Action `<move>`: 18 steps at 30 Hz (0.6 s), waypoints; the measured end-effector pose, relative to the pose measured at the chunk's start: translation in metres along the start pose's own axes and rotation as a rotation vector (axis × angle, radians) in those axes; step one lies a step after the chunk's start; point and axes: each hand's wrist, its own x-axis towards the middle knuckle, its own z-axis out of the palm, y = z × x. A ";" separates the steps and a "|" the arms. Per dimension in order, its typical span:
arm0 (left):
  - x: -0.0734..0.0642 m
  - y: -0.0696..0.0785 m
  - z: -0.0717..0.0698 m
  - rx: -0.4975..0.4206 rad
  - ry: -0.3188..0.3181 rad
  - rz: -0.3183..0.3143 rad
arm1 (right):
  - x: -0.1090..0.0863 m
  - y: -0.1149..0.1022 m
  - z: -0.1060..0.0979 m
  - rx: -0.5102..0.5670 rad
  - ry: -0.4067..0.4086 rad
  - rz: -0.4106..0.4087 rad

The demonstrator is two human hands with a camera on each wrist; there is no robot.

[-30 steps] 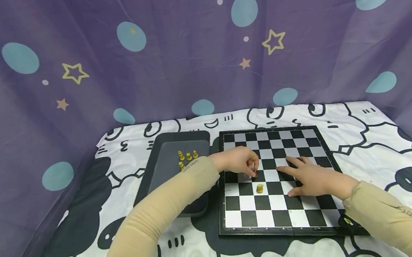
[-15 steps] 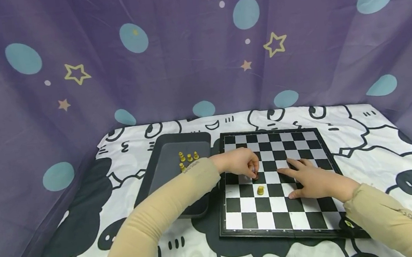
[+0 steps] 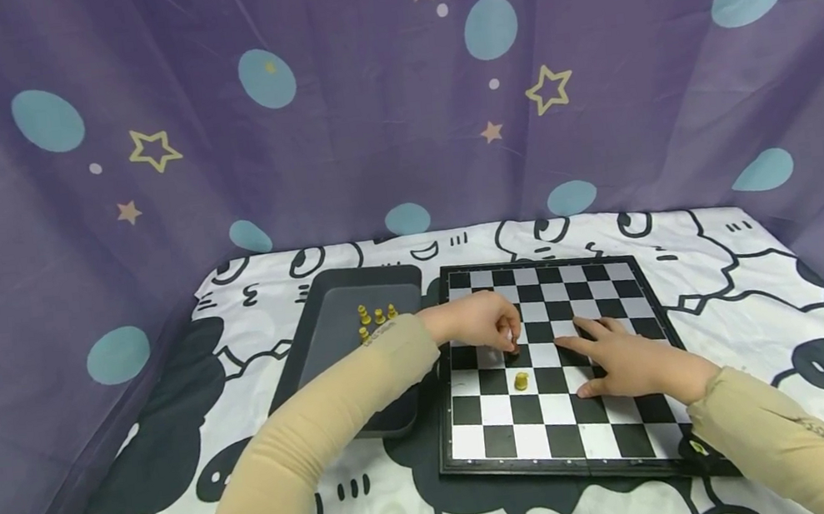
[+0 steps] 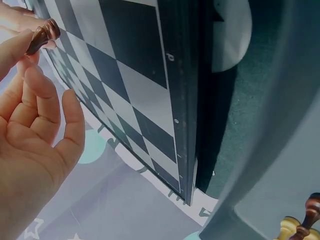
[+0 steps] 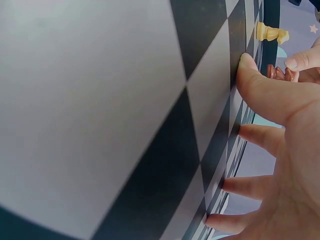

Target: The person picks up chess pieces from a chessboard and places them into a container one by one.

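Observation:
My left hand (image 3: pixel 481 323) pinches a reddish-brown chess piece (image 4: pixel 44 37) between thumb and forefinger, its base tipped out from the fingertips. The piece is just over the left half of the chessboard (image 3: pixel 607 464); the fingers mostly hide it in the head view. A yellow chess knight (image 3: pixel 521 381) stands on a white square nearer the front, also visible as a knight (image 5: pixel 272 33) in the right wrist view. My right hand (image 3: pixel 634 359) rests on the board's right half, fingers spread and fingertips touching the squares.
Left of the board lies a dark grey tray (image 3: pixel 308 343). Several yellow pieces (image 3: pixel 379 316) stand in it, and a brown piece (image 4: pixel 307 220) shows there in the left wrist view. A patterned cloth (image 3: pixel 378 512) covers the table; a purple curtain (image 3: pixel 371 152) hangs behind.
My left hand, still pinching the brown piece, has risen very slightly off the board. My right hand and the yellow knight keep their places.

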 end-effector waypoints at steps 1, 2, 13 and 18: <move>0.000 0.000 -0.001 0.004 -0.001 0.002 | 0.000 0.000 0.000 0.001 0.000 -0.001; -0.001 0.000 -0.001 0.008 0.000 0.004 | 0.000 0.000 0.000 0.002 -0.001 -0.002; -0.010 -0.001 -0.005 0.010 0.018 0.030 | 0.000 -0.001 -0.002 0.000 -0.001 -0.001; -0.015 -0.005 -0.004 0.004 0.025 0.022 | 0.000 -0.001 -0.002 -0.001 -0.009 0.004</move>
